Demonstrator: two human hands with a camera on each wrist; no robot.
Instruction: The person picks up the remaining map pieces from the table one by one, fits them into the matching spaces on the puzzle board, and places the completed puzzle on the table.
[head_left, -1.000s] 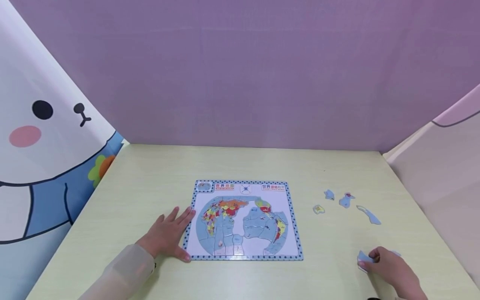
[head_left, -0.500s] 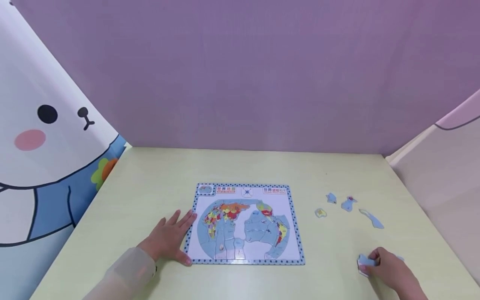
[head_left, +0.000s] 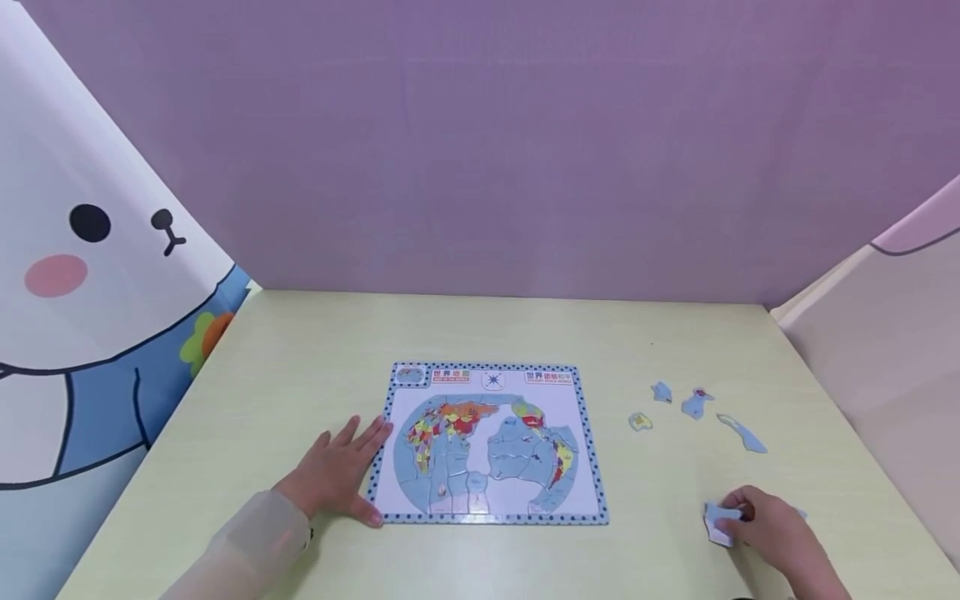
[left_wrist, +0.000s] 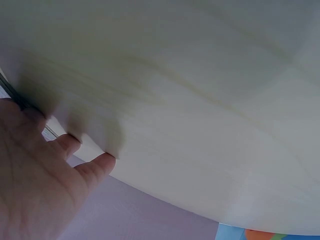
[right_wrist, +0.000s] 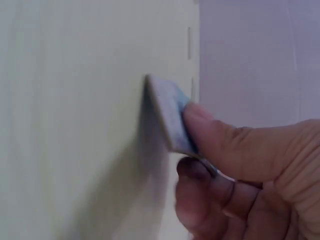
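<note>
A world map puzzle board [head_left: 525,517] with a dotted blue border lies mid-table, many of its pieces fitted in and white gaps between them. My left hand [head_left: 337,467] rests spread at the board's left edge, fingertips and thumb on the border; in the left wrist view the left hand [left_wrist: 45,175] shows with its fingers stretched out. At the right front, my right hand [head_left: 772,529] pinches a blue and white puzzle piece [head_left: 718,523] between thumb and fingers. The right wrist view shows this puzzle piece [right_wrist: 167,110] tilted up, close over the table.
Several loose pieces lie right of the board: a small blue one [head_left: 662,392], a yellowish one [head_left: 641,422], a blue one with red [head_left: 697,404] and a long curved one [head_left: 742,433]. Another blue piece [head_left: 802,513] peeks out behind the right hand. A purple curtain [head_left: 480,167] hangs behind the table.
My right hand has shifted slightly left and up with the pinched piece, which now shows more of its white part. The left hand stays at the board's edge.
</note>
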